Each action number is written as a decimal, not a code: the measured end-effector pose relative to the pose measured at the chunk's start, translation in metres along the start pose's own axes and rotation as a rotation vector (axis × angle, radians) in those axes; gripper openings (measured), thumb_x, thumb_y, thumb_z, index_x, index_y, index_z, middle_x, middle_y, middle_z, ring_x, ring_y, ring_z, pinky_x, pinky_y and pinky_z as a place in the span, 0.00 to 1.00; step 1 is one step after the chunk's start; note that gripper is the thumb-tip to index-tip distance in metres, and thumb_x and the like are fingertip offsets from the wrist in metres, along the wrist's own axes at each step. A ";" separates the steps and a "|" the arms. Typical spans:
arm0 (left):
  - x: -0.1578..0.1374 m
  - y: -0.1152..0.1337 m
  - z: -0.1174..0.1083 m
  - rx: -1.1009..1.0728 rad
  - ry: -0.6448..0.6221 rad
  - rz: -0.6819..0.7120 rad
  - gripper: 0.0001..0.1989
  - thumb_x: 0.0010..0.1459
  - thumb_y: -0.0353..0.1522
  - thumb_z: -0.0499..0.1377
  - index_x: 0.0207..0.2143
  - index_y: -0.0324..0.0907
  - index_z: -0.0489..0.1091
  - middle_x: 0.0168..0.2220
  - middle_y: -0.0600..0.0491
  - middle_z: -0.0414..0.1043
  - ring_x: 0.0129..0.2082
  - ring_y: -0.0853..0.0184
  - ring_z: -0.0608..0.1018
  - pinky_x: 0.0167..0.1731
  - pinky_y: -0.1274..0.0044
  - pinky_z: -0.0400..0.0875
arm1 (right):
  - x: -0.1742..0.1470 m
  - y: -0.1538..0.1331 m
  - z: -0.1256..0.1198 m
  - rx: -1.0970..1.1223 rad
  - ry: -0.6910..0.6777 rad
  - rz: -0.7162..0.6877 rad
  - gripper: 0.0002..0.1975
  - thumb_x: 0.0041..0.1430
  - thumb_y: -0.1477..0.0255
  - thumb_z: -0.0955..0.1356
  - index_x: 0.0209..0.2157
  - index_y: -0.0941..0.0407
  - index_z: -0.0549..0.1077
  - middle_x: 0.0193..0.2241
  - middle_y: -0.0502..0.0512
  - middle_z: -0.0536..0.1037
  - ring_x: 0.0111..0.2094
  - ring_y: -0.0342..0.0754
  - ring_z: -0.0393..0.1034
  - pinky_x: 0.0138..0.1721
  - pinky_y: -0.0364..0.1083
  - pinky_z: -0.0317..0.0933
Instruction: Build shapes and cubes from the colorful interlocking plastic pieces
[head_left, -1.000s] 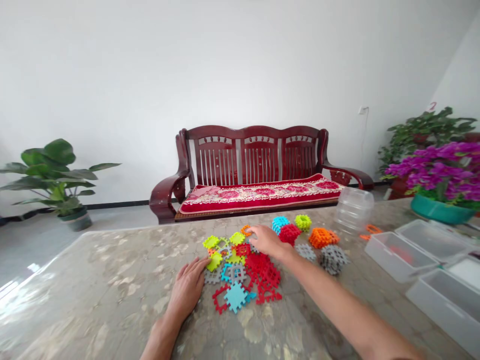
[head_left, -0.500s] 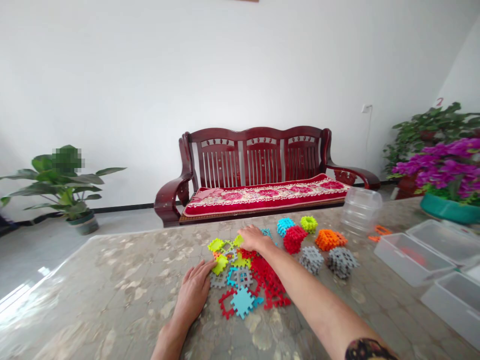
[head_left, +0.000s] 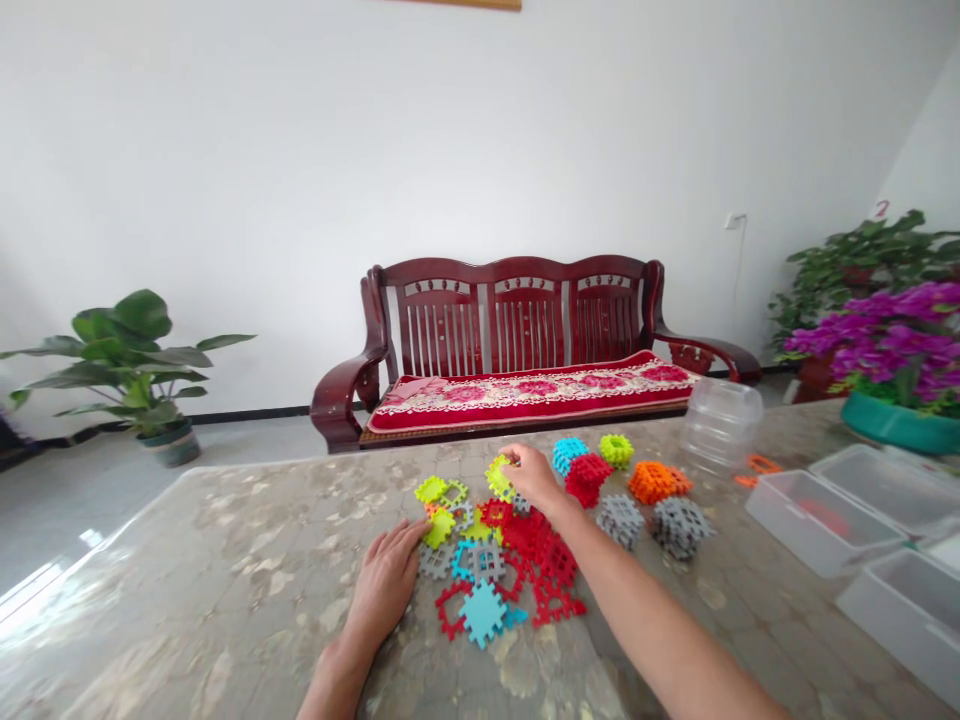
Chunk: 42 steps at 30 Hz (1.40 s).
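My right hand [head_left: 531, 477] pinches a yellow-green interlocking plastic tile [head_left: 499, 478] at the far side of a loose pile. My left hand [head_left: 390, 568] lies flat on the table, fingers stretched out, its fingertips beside another yellow-green tile [head_left: 440, 528]. The pile between my hands mixes red tiles [head_left: 556, 560], a grey tile [head_left: 486, 562] and a light blue tile [head_left: 483, 612] with a toothed edge. Beyond my right forearm stand sorted stacks: blue [head_left: 570, 455], red [head_left: 587, 478], yellow-green [head_left: 616, 451], orange [head_left: 654, 482] and grey [head_left: 681, 526].
Clear plastic boxes [head_left: 825, 535] stand at the right of the patterned table [head_left: 247, 560], near a clear rounded container [head_left: 724, 425]. Purple flowers in a teal pot [head_left: 896, 420] are at the far right. A wooden bench [head_left: 525, 268] stands behind the table.
My right hand has moved slightly right and up, lifting a yellow-green tile away from the pile. My left hand stays in place.
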<state>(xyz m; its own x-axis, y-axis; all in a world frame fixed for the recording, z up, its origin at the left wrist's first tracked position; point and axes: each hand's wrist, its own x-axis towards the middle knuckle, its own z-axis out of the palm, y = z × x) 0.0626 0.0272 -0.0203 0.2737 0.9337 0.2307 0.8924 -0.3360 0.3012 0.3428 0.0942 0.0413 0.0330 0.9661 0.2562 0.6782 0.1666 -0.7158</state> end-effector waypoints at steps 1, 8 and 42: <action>0.000 0.000 0.000 0.001 0.001 0.000 0.24 0.62 0.26 0.47 0.56 0.51 0.70 0.59 0.54 0.71 0.63 0.61 0.67 0.62 0.61 0.61 | -0.006 0.004 -0.003 0.029 0.002 0.004 0.18 0.51 0.77 0.66 0.44 0.55 0.78 0.41 0.54 0.82 0.42 0.49 0.75 0.45 0.45 0.67; 0.000 0.005 -0.004 0.026 -0.011 -0.018 0.25 0.61 0.26 0.47 0.57 0.51 0.69 0.59 0.55 0.71 0.63 0.61 0.67 0.62 0.62 0.61 | -0.045 0.023 -0.015 0.117 -0.024 0.033 0.15 0.50 0.78 0.66 0.38 0.54 0.79 0.37 0.52 0.83 0.39 0.50 0.77 0.44 0.47 0.68; 0.003 -0.002 0.002 0.040 -0.008 0.002 0.25 0.61 0.28 0.46 0.57 0.51 0.69 0.60 0.56 0.70 0.63 0.62 0.67 0.62 0.63 0.61 | -0.089 -0.018 -0.023 -0.509 -0.094 -0.017 0.25 0.52 0.67 0.71 0.52 0.55 0.73 0.49 0.60 0.78 0.51 0.57 0.70 0.54 0.51 0.60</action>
<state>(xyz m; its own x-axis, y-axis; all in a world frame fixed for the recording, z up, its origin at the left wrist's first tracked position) 0.0624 0.0303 -0.0219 0.2787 0.9340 0.2236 0.9055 -0.3331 0.2630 0.3450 0.0003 0.0462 -0.0313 0.9816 0.1885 0.9502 0.0877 -0.2990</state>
